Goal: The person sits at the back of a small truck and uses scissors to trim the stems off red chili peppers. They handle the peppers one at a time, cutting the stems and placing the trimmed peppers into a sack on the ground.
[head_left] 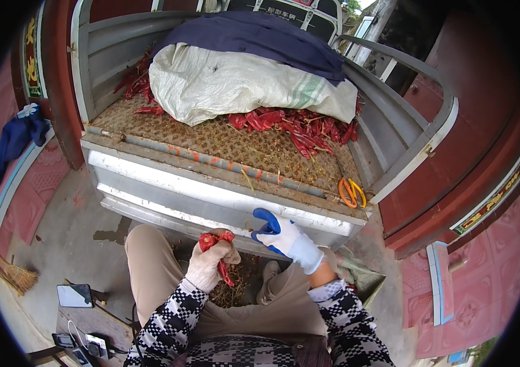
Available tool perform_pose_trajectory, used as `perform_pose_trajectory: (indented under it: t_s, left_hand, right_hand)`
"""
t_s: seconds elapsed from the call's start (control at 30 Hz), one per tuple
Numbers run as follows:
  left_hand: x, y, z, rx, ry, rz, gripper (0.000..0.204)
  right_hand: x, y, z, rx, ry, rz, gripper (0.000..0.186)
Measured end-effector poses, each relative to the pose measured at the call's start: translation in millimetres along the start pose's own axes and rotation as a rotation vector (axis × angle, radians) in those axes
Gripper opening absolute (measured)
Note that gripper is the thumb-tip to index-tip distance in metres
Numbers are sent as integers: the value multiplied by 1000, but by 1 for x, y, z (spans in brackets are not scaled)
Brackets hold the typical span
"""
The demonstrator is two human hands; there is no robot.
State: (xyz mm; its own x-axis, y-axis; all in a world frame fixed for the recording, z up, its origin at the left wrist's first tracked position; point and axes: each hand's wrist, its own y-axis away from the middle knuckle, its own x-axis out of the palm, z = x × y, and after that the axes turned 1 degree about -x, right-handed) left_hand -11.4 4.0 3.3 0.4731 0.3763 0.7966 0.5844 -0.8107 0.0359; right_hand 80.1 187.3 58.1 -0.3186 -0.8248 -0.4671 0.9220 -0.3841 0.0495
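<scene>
My left hand, in a cream cloth glove, is closed around red dried chili peppers above my lap. The peppers stick out past the fingers at the top and below. My right hand, in a white glove with blue coated fingers, is raised in front of the truck bed's metal edge. Its fingers are apart, and nothing shows in them. Ahead of both hands, more red chili peppers lie heaped on the rusty truck bed, partly under a white woven sack.
A dark blue cloth covers the sack. Orange-handled scissors lie at the bed's right corner. Stems litter the ground between my legs. A phone rests on a wooden bench at lower left. A broom is farther left; a green sack is at right.
</scene>
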Motion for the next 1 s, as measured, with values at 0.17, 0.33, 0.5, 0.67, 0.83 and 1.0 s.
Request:
perform_pose_trajectory:
  t_s: [0.17, 0.33, 0.5, 0.67, 0.83, 1.0]
  left_hand:
    - [-3, 4, -3, -85, -93, 30, 39]
    - [-8, -3, 3, -119, -149, 43, 28]
    - [-23, -8, 9, -148, -111, 128, 23]
    - [-19, -9, 7, -105, -190, -8, 15]
    - [-11, -8, 0, 31, -258, 5, 24]
    - [7, 0, -9, 539, -882, 94, 30]
  right_hand:
    - [-82, -52, 17, -1, 563, -271, 47]
    - [-161, -129, -2, 121, 1117, -572, 62]
    - [-174, -158, -16, 262, 1277, -362, 51]
    - [-171, -130, -2, 38, 1176, -544, 29]
    - [-152, -61, 52, 8, 580, -277, 28]
    - [-105, -16, 60, -26, 362, 176, 25]
